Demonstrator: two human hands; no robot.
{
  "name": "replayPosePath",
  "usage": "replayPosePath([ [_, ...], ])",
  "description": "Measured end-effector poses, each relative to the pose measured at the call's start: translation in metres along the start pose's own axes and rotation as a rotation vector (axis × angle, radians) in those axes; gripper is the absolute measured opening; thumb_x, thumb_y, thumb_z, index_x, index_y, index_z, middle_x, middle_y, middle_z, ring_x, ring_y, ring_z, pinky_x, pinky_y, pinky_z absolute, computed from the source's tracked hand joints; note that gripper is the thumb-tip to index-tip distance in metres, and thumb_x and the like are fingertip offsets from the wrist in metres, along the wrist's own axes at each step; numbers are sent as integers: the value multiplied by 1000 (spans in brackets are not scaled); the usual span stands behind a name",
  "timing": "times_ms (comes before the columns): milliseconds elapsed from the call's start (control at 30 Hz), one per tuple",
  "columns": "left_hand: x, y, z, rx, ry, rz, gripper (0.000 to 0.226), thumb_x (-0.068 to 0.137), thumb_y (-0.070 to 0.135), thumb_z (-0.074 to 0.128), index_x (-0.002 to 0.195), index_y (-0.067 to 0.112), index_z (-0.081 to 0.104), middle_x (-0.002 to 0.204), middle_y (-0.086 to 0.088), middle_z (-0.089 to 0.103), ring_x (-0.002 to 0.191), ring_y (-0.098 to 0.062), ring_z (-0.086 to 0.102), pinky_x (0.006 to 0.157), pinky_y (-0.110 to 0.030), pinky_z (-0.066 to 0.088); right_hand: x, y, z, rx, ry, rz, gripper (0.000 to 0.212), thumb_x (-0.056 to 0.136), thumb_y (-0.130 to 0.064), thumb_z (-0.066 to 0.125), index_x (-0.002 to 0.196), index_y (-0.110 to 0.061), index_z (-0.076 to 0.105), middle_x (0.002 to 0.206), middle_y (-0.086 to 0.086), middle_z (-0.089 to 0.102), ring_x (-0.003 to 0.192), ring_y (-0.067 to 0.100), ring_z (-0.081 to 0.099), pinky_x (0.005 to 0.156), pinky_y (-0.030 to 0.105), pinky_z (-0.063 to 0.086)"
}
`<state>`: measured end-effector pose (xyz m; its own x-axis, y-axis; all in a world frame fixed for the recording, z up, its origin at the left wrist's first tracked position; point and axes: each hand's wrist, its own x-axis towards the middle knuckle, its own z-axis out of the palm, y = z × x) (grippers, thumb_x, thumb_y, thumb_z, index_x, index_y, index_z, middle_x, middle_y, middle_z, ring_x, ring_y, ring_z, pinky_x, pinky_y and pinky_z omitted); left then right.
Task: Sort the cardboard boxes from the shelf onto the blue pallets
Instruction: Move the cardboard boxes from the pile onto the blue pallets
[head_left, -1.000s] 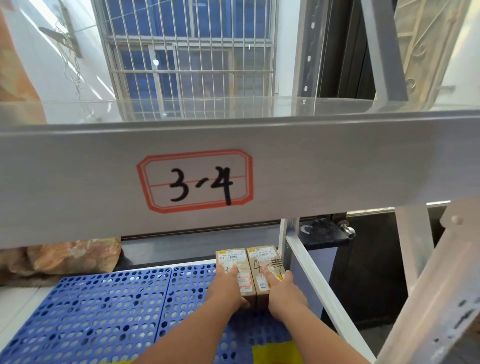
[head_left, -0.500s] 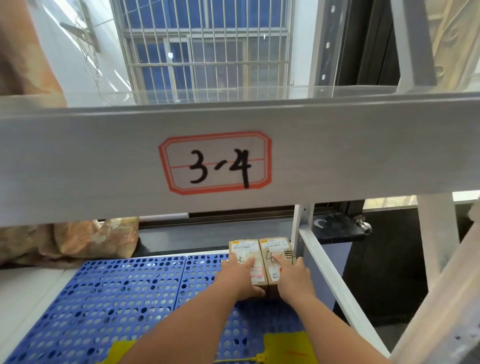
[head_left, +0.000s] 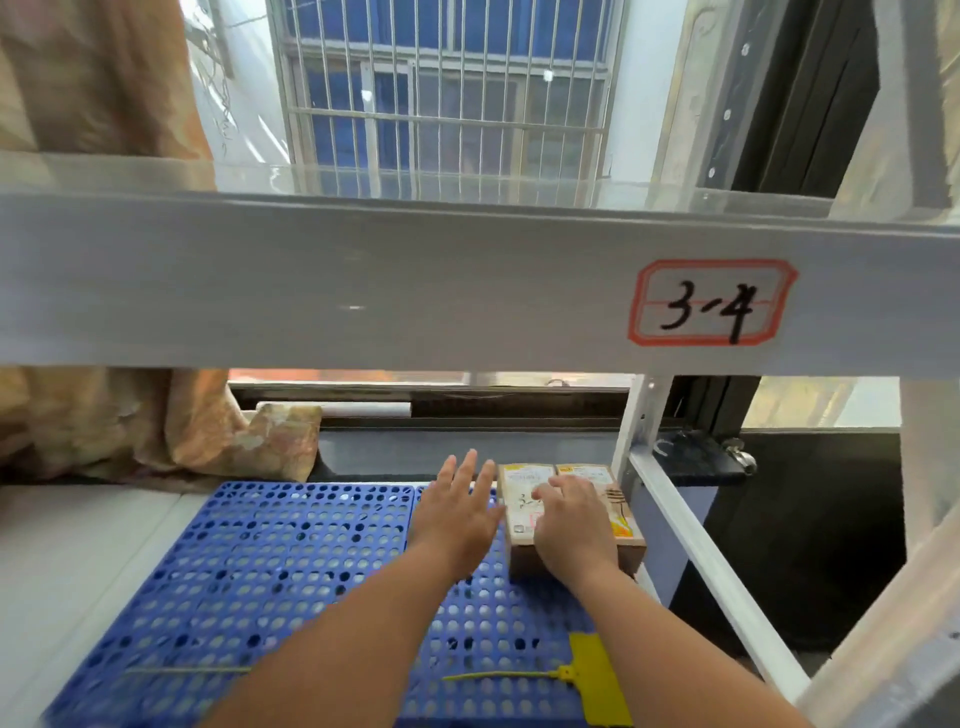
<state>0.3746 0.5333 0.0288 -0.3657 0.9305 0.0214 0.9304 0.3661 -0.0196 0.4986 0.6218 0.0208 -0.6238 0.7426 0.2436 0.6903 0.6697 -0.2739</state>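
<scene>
Two cardboard boxes (head_left: 522, 486) sit touching in the far right corner of the blue pallet (head_left: 291, 561), beside the shelf upright (head_left: 641, 415), probably squared there to save room. Tan, white-labelled, handwriting on top. The right hand (head_left: 571, 525) rests flat across both tops, gripping nothing; the left hand (head_left: 454, 519), fingers straight, hangs just beside them.

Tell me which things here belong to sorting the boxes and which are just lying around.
Part of the job:
- left box and right box, side by side on the blue pallet
- right hand, resting on top of the boxes
- left hand, open beside them

Just lying about:
- yellow tag on the pallet's near edge
- patterned cloth behind the pallet
</scene>
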Motion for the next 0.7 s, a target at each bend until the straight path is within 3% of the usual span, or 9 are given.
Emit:
replayPosePath([
  [100, -19, -42, 6, -27, -53, -110, 64, 103, 47, 18, 154, 16, -5, 162, -4, -13, 149, -26, -12, 121, -44, 7, 3, -41, 14, -2, -40, -115, 42, 95, -18, 39, 136, -13, 51, 141, 6, 49, 135, 25, 36, 115, 35, 27],
  [267, -76, -119, -2, -100, -75, -288, 72, 100, 50, 27, 155, 15, -4, 161, -3, -15, 149, -23, -12, 120, -44, 5, -7, -125, 35, -108, -225, -194, 57, 102, -39, 29, 153, -17, 17, 159, 9, 21, 148, 27, 11, 121, 41, 13],
  [500, -179, -252, -3, -74, -66, -429, 77, 97, 55, 28, 155, 13, 1, 162, -6, -6, 149, -22, -6, 120, -41, 2, -42, -281, 69, -74, -386, -282, 61, 103, -44, 26, 154, -17, 8, 162, 8, 4, 149, 28, -2, 121, 44, 8],
  [700, -261, -355, -4, -14, -48, -514, 74, 98, 54, 28, 154, 12, 5, 162, -7, 1, 149, -25, 0, 120, -42, 6, -70, -409, 96, -19, -387, -408, 59, 102, -42, 30, 153, -19, 13, 162, 5, 3, 149, 26, -1, 121, 42, 10],
])
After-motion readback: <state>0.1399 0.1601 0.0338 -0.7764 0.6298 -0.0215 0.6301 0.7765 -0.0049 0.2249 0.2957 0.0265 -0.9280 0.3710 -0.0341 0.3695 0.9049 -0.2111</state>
